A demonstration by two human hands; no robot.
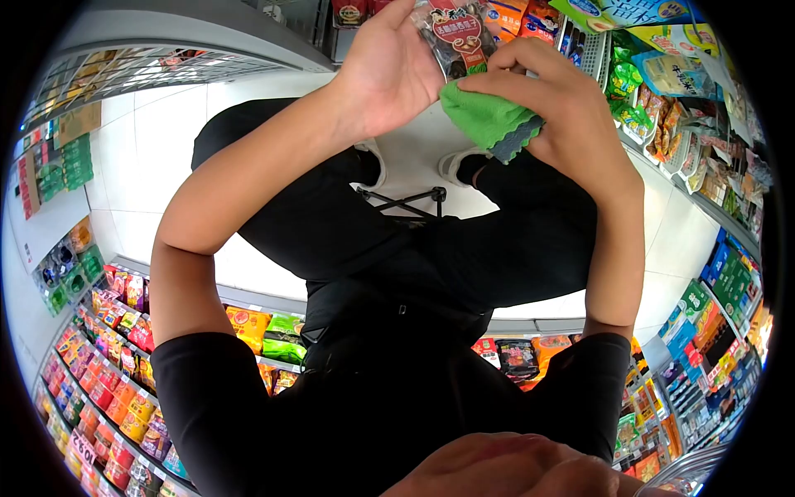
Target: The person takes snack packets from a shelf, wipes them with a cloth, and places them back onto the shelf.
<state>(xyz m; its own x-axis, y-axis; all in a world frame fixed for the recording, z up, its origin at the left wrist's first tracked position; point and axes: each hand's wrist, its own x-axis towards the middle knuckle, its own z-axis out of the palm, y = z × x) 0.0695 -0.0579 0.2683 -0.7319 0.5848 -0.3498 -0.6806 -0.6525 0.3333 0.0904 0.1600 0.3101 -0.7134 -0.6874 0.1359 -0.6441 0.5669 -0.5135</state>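
A clear snack packet [458,31] with a red and white label and dark contents is at the top middle of the head view. My left hand [391,73] holds it from the left side, palm turned up. A green cloth [480,114] with a dark grey underside and a zigzag edge is bunched in my right hand [570,108]. My right fingers are closed round the cloth, which is against or very near the packet's lower right edge. The fingertips of my left hand are partly hidden behind the packet.
Shelves of bright snack packets [662,70] run along the right. A wire rack [166,62] stands at upper left. Behind me are more stocked shelves [108,385]. A black folding stool frame [406,201] shows between my legs, on the white tiled floor [149,153].
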